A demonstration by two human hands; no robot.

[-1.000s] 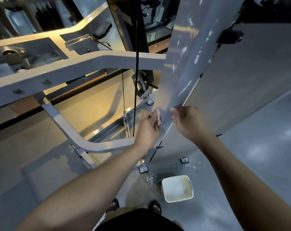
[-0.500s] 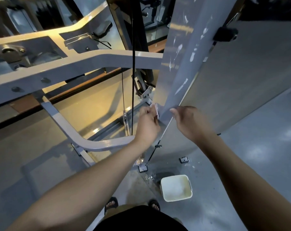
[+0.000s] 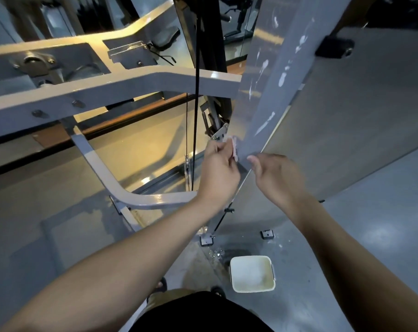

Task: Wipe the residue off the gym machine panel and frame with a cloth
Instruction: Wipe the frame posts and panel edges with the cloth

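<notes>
Head view, looking steeply down. The floor point(image 3: 382, 224) is filling the lower right of the frame and is offering the widest open room, right of both arms. The panel point(image 3: 347, 116), a broad grey sheet, is occupying the upper right; its lower edge is running diagonally from the right border down towards centre. The frame point(image 3: 107, 92) is spanning the upper left as pale beams, with a curved tube point(image 3: 102, 168) bending down to centre left and leaving open gaps above and below it. The upright point(image 3: 263, 111) is rising from centre to the top edge, meeting the panel along its right edge, and is carrying white residue point(image 3: 281, 80) in streaks on its upper half. A black cable point(image 3: 196, 104) is hanging just left of the upright, narrowing the room there. A white bucket point(image 3: 253, 289) is standing on the floor at lower centre, well apart from both hands. The left hand point(image 3: 218, 171), at centre, is curling its fingers round the cloth point(image 3: 234, 148) and holding it against the upright's left edge. The right hand point(image 3: 277, 178), just beside it, is laying a straight thumb on the upright's lower face; its fingers are lying hidden under the hand, so their spread cannot be told. The cloth, small and pinkish, is sitting below the lowest streak.
</notes>
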